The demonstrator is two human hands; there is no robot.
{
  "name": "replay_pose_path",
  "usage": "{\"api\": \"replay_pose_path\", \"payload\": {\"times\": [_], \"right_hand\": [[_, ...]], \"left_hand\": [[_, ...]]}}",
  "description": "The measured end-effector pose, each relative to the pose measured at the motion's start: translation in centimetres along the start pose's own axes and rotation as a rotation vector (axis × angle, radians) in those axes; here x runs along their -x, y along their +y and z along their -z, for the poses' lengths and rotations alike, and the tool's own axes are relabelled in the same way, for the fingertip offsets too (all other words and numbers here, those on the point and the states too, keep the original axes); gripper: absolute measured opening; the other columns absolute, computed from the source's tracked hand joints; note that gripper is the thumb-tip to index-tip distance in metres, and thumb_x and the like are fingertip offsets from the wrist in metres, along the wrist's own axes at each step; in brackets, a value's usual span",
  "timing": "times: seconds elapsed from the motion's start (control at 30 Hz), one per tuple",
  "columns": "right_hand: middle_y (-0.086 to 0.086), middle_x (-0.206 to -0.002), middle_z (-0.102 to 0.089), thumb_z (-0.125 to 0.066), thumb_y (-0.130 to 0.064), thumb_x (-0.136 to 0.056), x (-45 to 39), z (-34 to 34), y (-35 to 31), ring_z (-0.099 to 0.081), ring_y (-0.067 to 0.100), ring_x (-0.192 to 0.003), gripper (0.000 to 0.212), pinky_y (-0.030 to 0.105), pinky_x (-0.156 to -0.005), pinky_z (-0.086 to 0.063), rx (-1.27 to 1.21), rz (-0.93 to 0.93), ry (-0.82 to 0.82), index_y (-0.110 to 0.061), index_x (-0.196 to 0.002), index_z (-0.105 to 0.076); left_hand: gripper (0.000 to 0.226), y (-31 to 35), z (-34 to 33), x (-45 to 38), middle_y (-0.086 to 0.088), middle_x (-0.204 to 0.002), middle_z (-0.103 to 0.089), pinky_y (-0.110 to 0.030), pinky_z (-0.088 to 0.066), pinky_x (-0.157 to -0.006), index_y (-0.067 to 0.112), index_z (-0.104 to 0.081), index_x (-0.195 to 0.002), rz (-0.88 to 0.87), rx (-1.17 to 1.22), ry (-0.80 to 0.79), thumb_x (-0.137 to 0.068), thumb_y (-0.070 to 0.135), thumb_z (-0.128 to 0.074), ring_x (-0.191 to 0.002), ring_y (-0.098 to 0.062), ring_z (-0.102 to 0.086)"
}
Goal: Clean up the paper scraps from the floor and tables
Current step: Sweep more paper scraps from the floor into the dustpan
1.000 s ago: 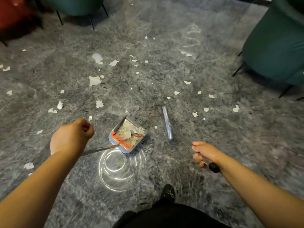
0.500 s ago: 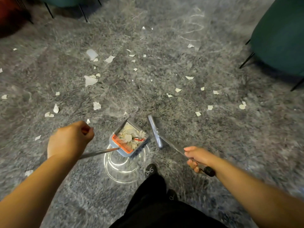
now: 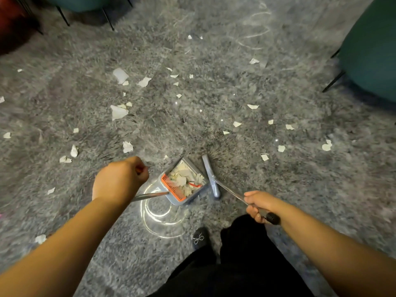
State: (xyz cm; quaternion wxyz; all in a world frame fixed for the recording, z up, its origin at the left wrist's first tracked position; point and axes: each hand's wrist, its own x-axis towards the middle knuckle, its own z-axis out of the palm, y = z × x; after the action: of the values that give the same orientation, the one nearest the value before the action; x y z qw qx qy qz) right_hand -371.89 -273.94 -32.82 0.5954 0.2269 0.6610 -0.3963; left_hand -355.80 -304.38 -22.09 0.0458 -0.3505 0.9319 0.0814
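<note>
My left hand point(image 3: 120, 179) is closed around the metal handle of a grey dustpan point(image 3: 198, 195) with an orange comb edge. The pan rests on the grey shaggy carpet point(image 3: 214, 99) and holds several white paper scraps. My right hand point(image 3: 258, 203) grips the black-tipped handle of a broom point(image 3: 211, 179), whose grey head stands right beside the pan's right side. White paper scraps point(image 3: 119, 112) lie scattered over the carpet to the left, ahead and to the right point(image 3: 326, 146).
A teal chair point(image 3: 370, 46) with thin black legs stands at the right. Another teal chair's legs point(image 3: 107, 17) show at the top left, beside a red seat point(image 3: 12, 24). My black trouser leg and dark shoe point(image 3: 200, 240) are below the pan.
The broom head has swept leftward until it stands against the dustpan. The view has shifted, and my leg and foot have stepped forward.
</note>
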Motion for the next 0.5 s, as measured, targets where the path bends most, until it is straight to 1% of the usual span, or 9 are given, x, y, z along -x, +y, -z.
{"api": "replay_pose_path", "payload": {"times": [0.13,0.27,0.33,0.4,0.47,0.5], "right_hand": [[0.003,-0.045,-0.034,-0.032,-0.014,-0.105,-1.1,3.4,-3.4,-0.030,0.008,-0.028,0.024,0.010,-0.032,-0.026,-0.004,0.007,0.041,-0.028,-0.122,-0.041],[0.005,-0.054,-0.034,-0.032,-0.013,-0.105,-2.3,8.7,-7.5,-0.030,0.007,-0.025,0.022,0.008,-0.032,-0.027,0.006,0.003,0.063,-0.028,-0.119,-0.040],[0.006,-0.053,-0.036,-0.033,-0.011,-0.104,-2.9,10.8,-9.2,-0.031,0.008,-0.025,0.027,0.009,-0.032,-0.028,0.029,0.031,0.084,-0.026,-0.125,-0.040],[0.008,-0.055,-0.036,-0.033,-0.009,-0.104,-3.6,13.9,-11.7,-0.033,0.011,-0.029,0.033,0.010,-0.034,-0.028,0.128,0.056,0.099,-0.021,-0.134,-0.039],[0.009,-0.057,-0.039,-0.033,-0.009,-0.103,-4.5,16.8,-13.9,-0.034,0.012,-0.033,0.032,0.012,-0.037,-0.028,0.202,0.069,0.129,-0.013,-0.134,-0.040],[0.009,-0.058,-0.040,-0.033,-0.008,-0.103,-4.9,18.2,-15.1,-0.034,0.011,-0.031,0.033,0.012,-0.036,-0.029,0.212,0.074,0.142,-0.012,-0.134,-0.041]], "left_hand": [[0.017,3.3,-0.2,-2.9,-0.004,-0.078,-0.071,-0.030,-0.044,-0.058,0.026,-0.069,-0.087,-0.005,-0.002,0.015,-0.086,0.043,-0.065,-0.076,-0.033,-0.065],[0.017,8.4,-0.5,-5.9,-0.005,-0.078,-0.071,-0.033,-0.049,-0.061,0.025,-0.069,-0.086,-0.018,0.016,0.011,-0.086,0.041,-0.065,-0.075,-0.034,-0.065],[0.017,10.2,-0.4,-6.8,-0.006,-0.077,-0.071,-0.032,-0.047,-0.058,0.024,-0.070,-0.086,-0.012,0.015,0.013,-0.086,0.041,-0.066,-0.073,-0.035,-0.065],[0.016,12.9,-0.7,-8.6,-0.008,-0.074,-0.070,-0.030,-0.040,-0.055,0.023,-0.070,-0.086,-0.003,0.023,0.040,-0.085,0.039,-0.067,-0.071,-0.036,-0.064],[0.016,15.6,-0.8,-10.0,-0.008,-0.073,-0.070,-0.028,-0.037,-0.054,0.023,-0.070,-0.085,0.005,0.030,0.046,-0.085,0.039,-0.067,-0.069,-0.036,-0.064],[0.016,16.9,-0.8,-10.8,-0.007,-0.072,-0.070,-0.028,-0.036,-0.054,0.023,-0.070,-0.085,0.014,0.041,0.042,-0.085,0.039,-0.067,-0.068,-0.035,-0.064]]}}
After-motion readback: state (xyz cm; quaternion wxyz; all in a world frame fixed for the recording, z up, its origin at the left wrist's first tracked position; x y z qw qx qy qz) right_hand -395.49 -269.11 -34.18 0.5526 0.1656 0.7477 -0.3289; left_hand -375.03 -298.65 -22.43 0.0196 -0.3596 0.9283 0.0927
